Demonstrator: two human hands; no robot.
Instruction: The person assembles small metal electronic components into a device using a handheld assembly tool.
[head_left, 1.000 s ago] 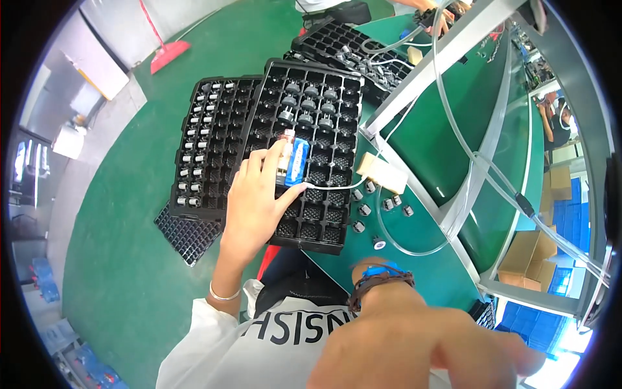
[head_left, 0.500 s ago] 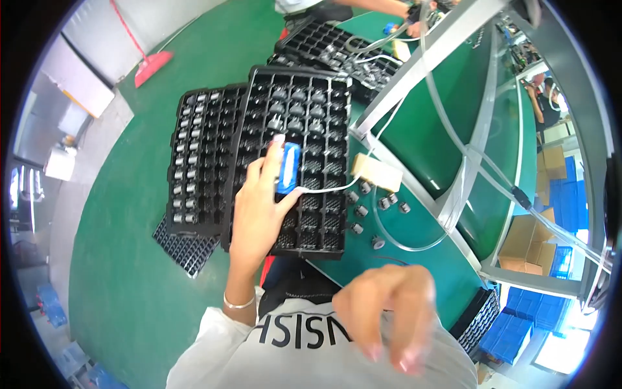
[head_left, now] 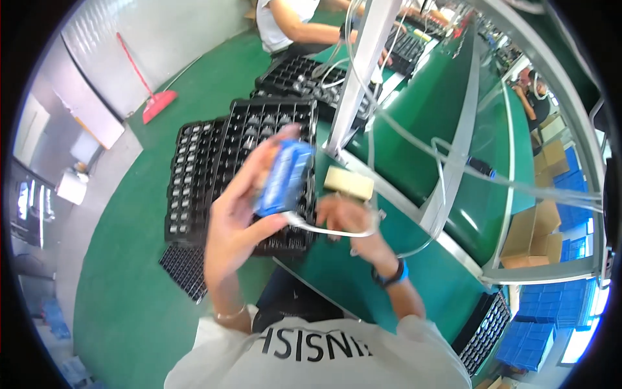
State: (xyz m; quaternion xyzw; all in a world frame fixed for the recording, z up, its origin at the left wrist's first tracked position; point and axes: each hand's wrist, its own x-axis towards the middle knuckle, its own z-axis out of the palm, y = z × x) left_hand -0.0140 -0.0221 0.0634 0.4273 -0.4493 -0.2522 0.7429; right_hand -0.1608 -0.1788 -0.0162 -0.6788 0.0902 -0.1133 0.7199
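A blue box-shaped tool [head_left: 284, 178] with a white hose [head_left: 327, 229] at its lower end is in my left hand [head_left: 234, 217], raised over the near black compartment tray [head_left: 217, 194]. My fingers are wrapped round it, smeared by motion. Several small dark round parts sit in this tray's upper compartments. My right hand [head_left: 350, 217] reaches down to the green tabletop [head_left: 343, 279], right of the tray and just below a pale yellow block [head_left: 348, 182]. Its fingers are blurred and partly hidden by the hose, so what they touch cannot be made out.
A second black tray [head_left: 184, 175] with small metal parts lies at the left. Farther off are another loaded tray [head_left: 304, 81] and a person [head_left: 295, 29]. A metal frame post [head_left: 356, 74] rises beyond my right hand. Blue crates [head_left: 525, 343] stand at right.
My left hand has lifted the blue tool off the tray and tilted it. My right hand has moved from near my chest forward to the tabletop beside the yellow block. The view has shifted.
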